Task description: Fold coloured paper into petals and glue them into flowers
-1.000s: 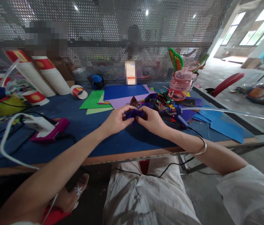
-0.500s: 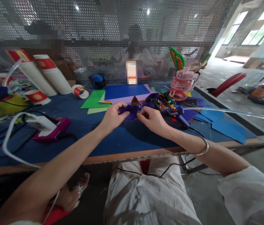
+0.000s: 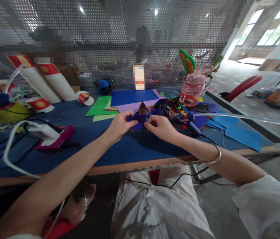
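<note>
A dark purple folded paper piece [image 3: 140, 118] is between my two hands, a little above the blue table. My left hand [image 3: 120, 125] pinches its left side between thumb and fingers. At its lower right edge, the thumb and fingertips of my right hand [image 3: 161, 128] are closed on the paper. Just behind it shows a brown pointed paper piece [image 3: 143, 108]; whether the two are joined, I cannot tell. A blue glue gun [image 3: 188, 122] with a lit red spot lies right of my right hand, a long clear glue stick [image 3: 241, 117] sticking out of its back.
Blue, lilac and green sheets [image 3: 132, 98] lie behind my hands. A pink bottle [image 3: 192, 91] and light blue paper [image 3: 243, 135] are at the right. Leftward are stacked paper cups [image 3: 57, 81] and a purple power strip [image 3: 66, 134] with cables. A perforated metal screen [image 3: 110, 36] closes the back.
The purple paper has tilted slightly between my fingers, and its lower tip now shows beneath them. My right hand has shifted slightly left. Both hands keep their hold.
</note>
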### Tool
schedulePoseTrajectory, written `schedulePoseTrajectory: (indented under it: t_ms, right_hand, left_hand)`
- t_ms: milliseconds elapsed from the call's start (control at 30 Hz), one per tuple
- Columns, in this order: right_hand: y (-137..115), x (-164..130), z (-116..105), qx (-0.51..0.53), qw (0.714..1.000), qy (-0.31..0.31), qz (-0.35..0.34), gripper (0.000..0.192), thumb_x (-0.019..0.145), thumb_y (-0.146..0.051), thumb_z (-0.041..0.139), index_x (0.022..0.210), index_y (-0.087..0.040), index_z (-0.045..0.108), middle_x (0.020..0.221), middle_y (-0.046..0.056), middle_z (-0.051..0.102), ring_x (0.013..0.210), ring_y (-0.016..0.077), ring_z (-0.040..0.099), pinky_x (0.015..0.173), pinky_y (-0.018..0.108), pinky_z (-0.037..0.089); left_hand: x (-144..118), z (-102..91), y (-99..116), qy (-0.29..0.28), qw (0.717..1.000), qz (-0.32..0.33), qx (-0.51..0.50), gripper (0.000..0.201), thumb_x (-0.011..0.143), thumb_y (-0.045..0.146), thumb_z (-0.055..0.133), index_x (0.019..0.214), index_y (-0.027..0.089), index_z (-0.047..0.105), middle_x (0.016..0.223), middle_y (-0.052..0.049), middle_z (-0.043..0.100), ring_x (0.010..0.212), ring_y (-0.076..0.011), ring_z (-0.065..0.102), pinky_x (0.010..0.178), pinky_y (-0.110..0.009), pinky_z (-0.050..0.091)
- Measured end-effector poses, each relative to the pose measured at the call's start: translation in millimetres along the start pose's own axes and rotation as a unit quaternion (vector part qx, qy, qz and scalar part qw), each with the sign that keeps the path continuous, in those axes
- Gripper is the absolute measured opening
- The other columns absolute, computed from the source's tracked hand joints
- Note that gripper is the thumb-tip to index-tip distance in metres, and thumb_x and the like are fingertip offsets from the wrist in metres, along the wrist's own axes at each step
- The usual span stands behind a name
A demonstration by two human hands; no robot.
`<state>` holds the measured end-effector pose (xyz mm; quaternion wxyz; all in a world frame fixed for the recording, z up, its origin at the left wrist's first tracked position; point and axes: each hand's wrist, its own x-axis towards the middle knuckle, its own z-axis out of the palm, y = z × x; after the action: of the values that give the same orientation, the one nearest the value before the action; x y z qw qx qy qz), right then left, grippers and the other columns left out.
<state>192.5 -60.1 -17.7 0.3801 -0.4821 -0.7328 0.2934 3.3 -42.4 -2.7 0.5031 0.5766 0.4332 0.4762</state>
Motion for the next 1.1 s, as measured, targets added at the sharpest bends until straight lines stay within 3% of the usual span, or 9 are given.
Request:
schedulePoseTrajectory:
  t_ms: [133,200,333,467,633,1100]
  right_hand:
    - [-0.1,-0.4,0.6,0.018,1.000,0.013,-0.001,0.019,0.089,-0.028,0.064,0.072,-0.020,0.056,0.067,0.000,0.069,0.064,0.0142,0.063,0.062,0.026,0.044]
    - [-0.7,-1.2,1.5,0.039,0.999,0.034,-0.002,0.013,0.088,-0.031,0.065,0.083,-0.021,0.059,0.070,-0.001,0.070,0.066,0.0152,0.064,0.063,0.027,0.046]
    - [-1.2,-2.5,4.2,0.087,0.995,0.040,-0.009,0.019,0.089,-0.038,0.065,0.098,-0.022,0.060,0.073,-0.001,0.071,0.066,0.0160,0.066,0.064,0.029,0.049]
    - [-2.3,-3.3,4.7,0.105,0.993,0.039,-0.037,0.015,0.089,-0.036,0.065,0.090,-0.022,0.059,0.073,-0.001,0.070,0.067,0.0156,0.066,0.066,0.029,0.050]
    - [-4.3,-3.9,0.4,0.031,0.996,0.064,-0.057,0.012,0.086,-0.029,0.063,0.080,-0.021,0.056,0.069,-0.001,0.067,0.066,0.0148,0.064,0.067,0.028,0.045]
    - [-4.6,-1.9,1.0,-0.006,0.995,0.065,-0.079,0.009,0.085,-0.027,0.058,0.082,-0.023,0.052,0.076,0.000,0.066,0.067,0.0145,0.057,0.065,0.027,0.042]
  left_hand:
    - [-0.6,0.2,-0.9,0.002,1.000,-0.003,-0.008,0.028,0.052,0.024,0.083,0.071,0.016,0.064,0.065,0.003,0.065,0.057,-0.0124,0.060,0.057,-0.027,0.057]
    - [-0.9,0.7,-2.1,0.008,1.000,0.006,-0.017,0.029,0.053,0.025,0.083,0.073,0.016,0.065,0.068,0.002,0.065,0.059,-0.0129,0.061,0.059,-0.028,0.057]
    - [-1.6,2.3,-5.0,0.020,0.999,0.029,-0.028,0.030,0.056,0.026,0.084,0.076,0.017,0.064,0.072,0.002,0.066,0.062,-0.0133,0.063,0.061,-0.029,0.058]
    - [-1.5,4.0,-6.0,0.006,0.999,0.008,-0.046,0.029,0.055,0.024,0.083,0.076,0.016,0.065,0.071,0.002,0.067,0.060,-0.0134,0.063,0.060,-0.029,0.057]
    - [-2.5,5.7,-5.0,-0.014,0.998,-0.008,-0.056,0.028,0.054,0.019,0.083,0.075,0.016,0.065,0.068,0.002,0.067,0.063,-0.0126,0.063,0.063,-0.026,0.056]
    - [-6.1,8.8,-6.0,0.001,0.999,0.032,-0.024,0.025,0.055,0.019,0.080,0.069,0.017,0.060,0.065,0.004,0.062,0.060,-0.0106,0.058,0.061,-0.024,0.051]
